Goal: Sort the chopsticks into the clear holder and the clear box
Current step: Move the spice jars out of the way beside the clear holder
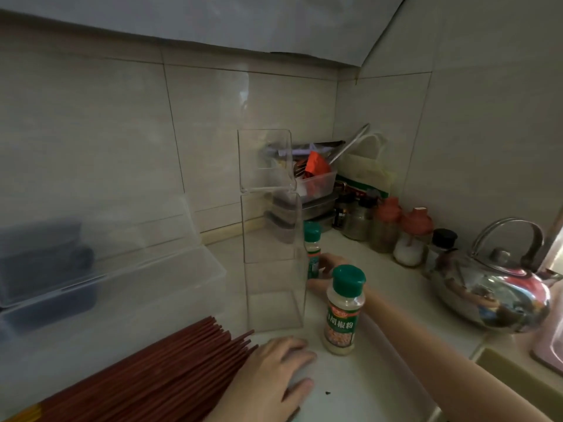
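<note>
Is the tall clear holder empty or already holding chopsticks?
Empty. Through the clear holder only the counter and wall show; the red chopsticks all lie in a pile on the counter beside it.

Chopsticks (146, 376) lie front left on counter (365, 388); clear box (112, 269) behind them, clear holder (271, 239) upright to its right. Two spice bottles (342, 312) right of holder, kettle (493, 287) far right.
</note>
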The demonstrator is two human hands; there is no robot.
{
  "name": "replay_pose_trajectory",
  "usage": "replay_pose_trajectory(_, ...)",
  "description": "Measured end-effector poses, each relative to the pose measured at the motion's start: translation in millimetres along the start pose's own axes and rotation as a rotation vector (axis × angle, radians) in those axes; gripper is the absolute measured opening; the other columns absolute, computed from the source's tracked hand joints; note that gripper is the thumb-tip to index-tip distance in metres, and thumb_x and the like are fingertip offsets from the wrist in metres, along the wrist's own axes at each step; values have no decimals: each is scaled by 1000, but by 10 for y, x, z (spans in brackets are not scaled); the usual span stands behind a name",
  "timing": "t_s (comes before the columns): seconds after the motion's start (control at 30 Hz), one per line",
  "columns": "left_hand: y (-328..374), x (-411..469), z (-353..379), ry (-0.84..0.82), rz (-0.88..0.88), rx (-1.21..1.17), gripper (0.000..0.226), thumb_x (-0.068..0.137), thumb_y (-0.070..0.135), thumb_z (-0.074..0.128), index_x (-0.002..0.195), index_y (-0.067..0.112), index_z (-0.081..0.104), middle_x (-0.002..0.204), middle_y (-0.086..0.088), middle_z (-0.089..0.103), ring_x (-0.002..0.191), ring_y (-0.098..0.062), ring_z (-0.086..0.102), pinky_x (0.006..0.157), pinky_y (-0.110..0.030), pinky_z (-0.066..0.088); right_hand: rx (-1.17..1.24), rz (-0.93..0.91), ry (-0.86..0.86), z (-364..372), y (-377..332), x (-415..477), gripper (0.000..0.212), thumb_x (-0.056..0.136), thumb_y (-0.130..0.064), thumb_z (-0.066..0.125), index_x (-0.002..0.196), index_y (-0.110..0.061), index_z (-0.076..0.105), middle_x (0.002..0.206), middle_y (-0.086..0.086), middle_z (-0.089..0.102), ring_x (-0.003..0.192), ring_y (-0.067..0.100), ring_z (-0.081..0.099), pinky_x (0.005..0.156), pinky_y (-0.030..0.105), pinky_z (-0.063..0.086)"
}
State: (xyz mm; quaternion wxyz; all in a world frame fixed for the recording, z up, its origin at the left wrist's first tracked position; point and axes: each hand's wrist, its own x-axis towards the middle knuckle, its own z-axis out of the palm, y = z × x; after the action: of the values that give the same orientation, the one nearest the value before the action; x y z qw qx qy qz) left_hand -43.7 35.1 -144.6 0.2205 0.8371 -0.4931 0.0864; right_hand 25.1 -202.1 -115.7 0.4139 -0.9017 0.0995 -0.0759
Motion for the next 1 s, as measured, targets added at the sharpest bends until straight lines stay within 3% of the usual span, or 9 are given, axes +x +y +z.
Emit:
replay_pose_trajectory(0.1, -54, -9, 19, -9, 43, 22, 33, 75, 58, 43, 101, 44, 58, 103, 27, 59, 90, 13, 54, 75, -3, 44, 7, 47, 91, 21, 32, 269, 47, 75, -24, 76, 116, -14, 54, 97, -5, 59, 80, 5, 55, 67, 13, 41)
replay_pose_trajectory(0.23, -30, 18, 40, 63, 57, 71, 35, 72, 61, 39, 103, 47, 42, 107, 28, 45, 90, 15, 46, 74, 0, 37, 12, 55, 253, 77, 106, 592, 55, 74, -28, 77, 122, -11, 55, 116, 7, 61, 93, 16, 58, 82, 27, 46)
replay_pose_trajectory(0.43, -87, 68, 94, 122, 83, 134, 36, 71, 60, 36, 104, 46, 37, 109, 25, 38, 92, 13, 42, 74, 0, 38, -33, 20, 329, 199, 137, 823, 49, 76, -30, 73, 120, -12, 59, 110, 12, 63, 93, 24, 60, 80, 30, 47)
replay_pose_trajectory(0.53, -79, 66, 91, 131, 85, 148, 37, 71, 60, 35, 105, 46, 37, 109, 25, 38, 92, 13, 41, 75, -1, 37, -33, 48, 280, 194, 206, 867, 51, 75, -36, 72, 121, -16, 59, 111, 13, 62, 95, 25, 59, 87, 36, 49)
replay_pose_trajectory(0.6, -76, 55, 88, 134, 81, 144, 36, 71, 60, 36, 105, 46, 37, 109, 25, 38, 91, 13, 42, 75, -1, 37, 93, 88, 278, 150, 167, 750, 53, 81, -31, 68, 129, -16, 53, 122, 9, 58, 105, 23, 57, 96, 35, 45)
replay_pose_trajectory(0.7, -71, 37, 85, 129, 74, 106, 36, 72, 60, 39, 106, 47, 40, 109, 26, 40, 88, 15, 47, 75, -2, 40, 208, 72, 319, -54, 85, 312, 38, 89, -4, 55, 126, -14, 53, 127, 4, 56, 111, 19, 52, 91, 26, 40)
replay_pose_trajectory(0.83, -68, 24, 90, 106, 68, 79, 35, 73, 60, 40, 106, 47, 43, 106, 29, 48, 87, 16, 53, 75, -3, 42, 206, -70, -7, -463, 94, -724, 53, 82, 9, 56, 120, -28, 52, 120, -6, 59, 105, 6, 58, 83, 20, 46)
replay_pose_trajectory(0.93, -56, 19, 65, 81, 71, 64, 32, 74, 58, 42, 102, 48, 51, 102, 29, 56, 87, 15, 54, 75, -3, 40, 43, -77, -324, -537, 11, -1369, 75, 65, -33, 73, 127, -45, 32, 125, -18, 48, 99, -4, 54, 85, 14, 44)
replay_pose_trajectory(1.0, -58, 12, 51, 61, 72, 59, 30, 76, 57, 42, 102, 47, 54, 103, 29, 57, 89, 15, 54, 75, -3, 41, -45, -63, -306, -385, -75, -1493, 78, 60, -48, 79, 122, -50, 31, 118, -20, 52, 90, -5, 56, 78, 8, 42)
